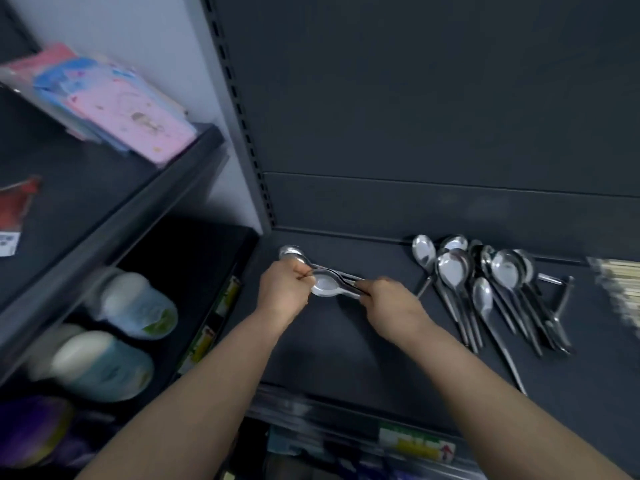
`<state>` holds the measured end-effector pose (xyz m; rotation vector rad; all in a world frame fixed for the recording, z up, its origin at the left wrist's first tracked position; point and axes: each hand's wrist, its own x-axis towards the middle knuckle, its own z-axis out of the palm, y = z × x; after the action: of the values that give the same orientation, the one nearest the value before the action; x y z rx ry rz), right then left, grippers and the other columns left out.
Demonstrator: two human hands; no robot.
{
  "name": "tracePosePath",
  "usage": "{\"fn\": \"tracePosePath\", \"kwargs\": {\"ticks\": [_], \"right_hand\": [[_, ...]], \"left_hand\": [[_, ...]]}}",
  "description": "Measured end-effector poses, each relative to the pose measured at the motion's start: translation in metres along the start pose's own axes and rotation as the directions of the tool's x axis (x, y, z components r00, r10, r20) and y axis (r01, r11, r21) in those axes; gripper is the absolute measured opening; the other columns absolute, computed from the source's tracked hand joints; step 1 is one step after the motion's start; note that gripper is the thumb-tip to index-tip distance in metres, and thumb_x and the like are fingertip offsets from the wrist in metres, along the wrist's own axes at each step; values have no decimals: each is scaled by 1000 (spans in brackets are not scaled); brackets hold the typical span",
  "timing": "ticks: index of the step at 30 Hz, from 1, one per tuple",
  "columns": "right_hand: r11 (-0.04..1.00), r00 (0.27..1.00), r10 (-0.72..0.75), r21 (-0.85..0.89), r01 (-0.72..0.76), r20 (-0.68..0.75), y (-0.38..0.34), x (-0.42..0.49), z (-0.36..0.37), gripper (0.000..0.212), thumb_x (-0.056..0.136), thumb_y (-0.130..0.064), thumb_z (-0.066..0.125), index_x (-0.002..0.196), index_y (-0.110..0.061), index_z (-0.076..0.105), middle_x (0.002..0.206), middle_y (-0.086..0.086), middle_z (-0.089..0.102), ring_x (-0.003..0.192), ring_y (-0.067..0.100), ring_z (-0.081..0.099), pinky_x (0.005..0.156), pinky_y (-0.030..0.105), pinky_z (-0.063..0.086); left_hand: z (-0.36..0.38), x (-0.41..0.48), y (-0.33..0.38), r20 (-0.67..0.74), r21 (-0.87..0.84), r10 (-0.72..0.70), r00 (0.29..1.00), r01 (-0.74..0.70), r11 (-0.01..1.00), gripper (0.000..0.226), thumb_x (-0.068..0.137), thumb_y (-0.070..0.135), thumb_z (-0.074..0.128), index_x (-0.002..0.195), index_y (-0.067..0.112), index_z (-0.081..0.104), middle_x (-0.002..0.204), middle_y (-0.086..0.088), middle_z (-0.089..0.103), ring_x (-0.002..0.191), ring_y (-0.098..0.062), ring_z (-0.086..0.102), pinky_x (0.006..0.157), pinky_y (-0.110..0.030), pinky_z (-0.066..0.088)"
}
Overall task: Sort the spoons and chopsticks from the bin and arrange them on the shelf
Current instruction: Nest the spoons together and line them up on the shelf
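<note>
Both my hands hold a small bundle of steel spoons (327,285) over the left part of the dark shelf (346,344). My left hand (282,289) grips the bowl end. My right hand (388,301) pinches the handle end. Another spoon bowl (290,252) shows just behind my left hand. A loose pile of several steel spoons (485,282) lies on the shelf to the right, handles pointing toward me. A pack of pale chopsticks (620,285) sits blurred at the far right edge. The bin is out of view.
A grey upright post (239,109) with slots divides this shelf from the left unit. That unit holds pink and blue packs (114,105) above and bottles (135,303) below. A price label strip (415,443) runs along the shelf's front edge.
</note>
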<state>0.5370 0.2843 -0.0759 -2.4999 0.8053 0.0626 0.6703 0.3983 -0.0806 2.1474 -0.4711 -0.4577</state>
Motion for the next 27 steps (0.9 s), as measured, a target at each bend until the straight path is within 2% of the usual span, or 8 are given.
{"fn": "tracePosePath", "kwargs": {"ticks": [2, 5, 9, 11, 13, 16, 21, 27], "right_hand": [[999, 997, -24, -41, 22, -72, -7, 4, 9, 25, 94, -22, 50, 115, -25, 62, 108, 7, 58, 104, 31, 57, 81, 36, 47], [995, 990, -38, -97, 25, -139, -20, 10, 24, 22, 94, -22, 50, 112, -23, 63, 107, 4, 56, 100, 30, 58, 76, 35, 46], [962, 968, -78, -273, 11, -238, -26, 18, 39, 24, 91, -15, 53, 110, -24, 64, 105, 0, 57, 103, 23, 54, 75, 33, 46], [924, 949, -107, -383, -15, -297, -29, 19, 43, 22, 82, -16, 65, 101, -27, 69, 94, -3, 61, 94, 22, 56, 70, 32, 42], [900, 934, -110, -432, -52, -341, -32, 18, 46, 25, 63, -16, 81, 82, -29, 73, 76, -5, 62, 77, 21, 58, 61, 30, 41], [890, 908, -146, -453, -52, -392, -31, 16, 50, 31, 51, -12, 87, 73, -28, 72, 67, -5, 60, 66, 22, 57, 55, 30, 42], [887, 895, -162, -458, -52, -416, -21, 8, 42, 28, 56, -14, 87, 78, -28, 74, 71, -5, 63, 69, 22, 58, 57, 31, 43], [889, 856, -150, -446, -102, -494, 23, -15, 21, 29, 56, -11, 85, 80, -24, 75, 71, -2, 63, 70, 26, 60, 58, 34, 46]], "left_hand": [[-8, 4, -9, -38, 73, 4, 999, -2, 997, 24, 84, 12, 67, 69, 29, 58, 83, 2, 69, 81, -21, 68, 76, -41, 60], [-18, 10, -20, -49, 189, 26, 998, -16, 982, 19, 85, 17, 64, 72, 28, 56, 88, 0, 70, 81, -23, 68, 76, -36, 58], [-23, 17, -30, -47, 249, 50, 998, -37, 968, 3, 87, 16, 64, 86, 19, 64, 94, -3, 71, 92, -22, 66, 81, -32, 54], [-24, 20, -31, -53, 261, 82, 995, -65, 963, 5, 87, 17, 66, 92, 17, 65, 96, -4, 71, 94, -23, 65, 81, -32, 53], [-25, 21, -29, -67, 279, 123, 990, -99, 955, 11, 86, 17, 66, 97, 18, 64, 97, -3, 69, 94, -24, 65, 81, -32, 52], [-28, 19, -23, -78, 357, 185, 980, -146, 923, 18, 87, 20, 65, 104, 21, 63, 104, 0, 66, 96, -23, 63, 79, -34, 52], [-19, 12, -6, -3, 428, 294, 956, -264, 864, 14, 89, 20, 60, 102, 26, 64, 108, 4, 65, 99, -20, 63, 77, -34, 53], [27, -1, 24, 126, 404, 331, 935, -353, 844, 13, 89, 21, 59, 97, 28, 67, 102, 7, 70, 99, -18, 64, 80, -34, 53]]}}
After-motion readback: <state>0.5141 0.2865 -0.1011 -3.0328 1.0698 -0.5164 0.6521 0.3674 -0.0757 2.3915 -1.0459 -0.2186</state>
